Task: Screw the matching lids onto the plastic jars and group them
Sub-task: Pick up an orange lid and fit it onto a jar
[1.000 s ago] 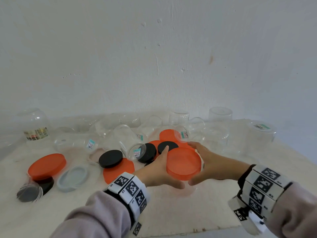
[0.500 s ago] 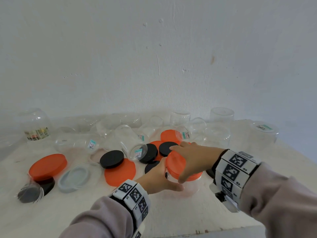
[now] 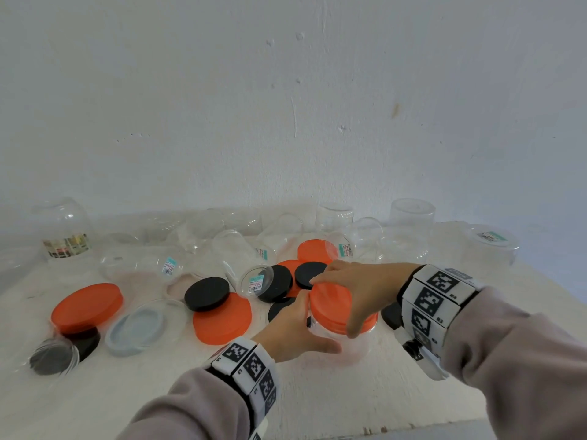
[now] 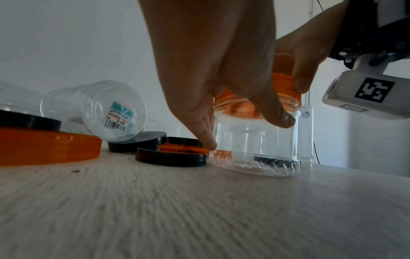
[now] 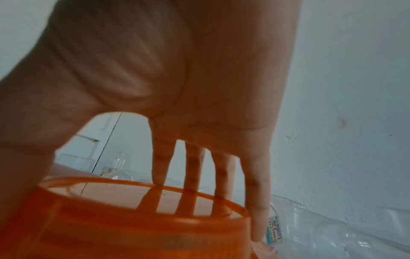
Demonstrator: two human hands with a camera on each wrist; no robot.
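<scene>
A clear, round plastic jar (image 3: 344, 339) stood upright; the left hand (image 3: 293, 331) gripped it, the right hand (image 3: 365, 290) clasped its smooth orange lid (image 3: 330, 304).

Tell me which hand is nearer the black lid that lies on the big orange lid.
Left. The left hand grips the clear jar just right of that black lid; the right hand grips the jar's orange lid, farther right.
</scene>
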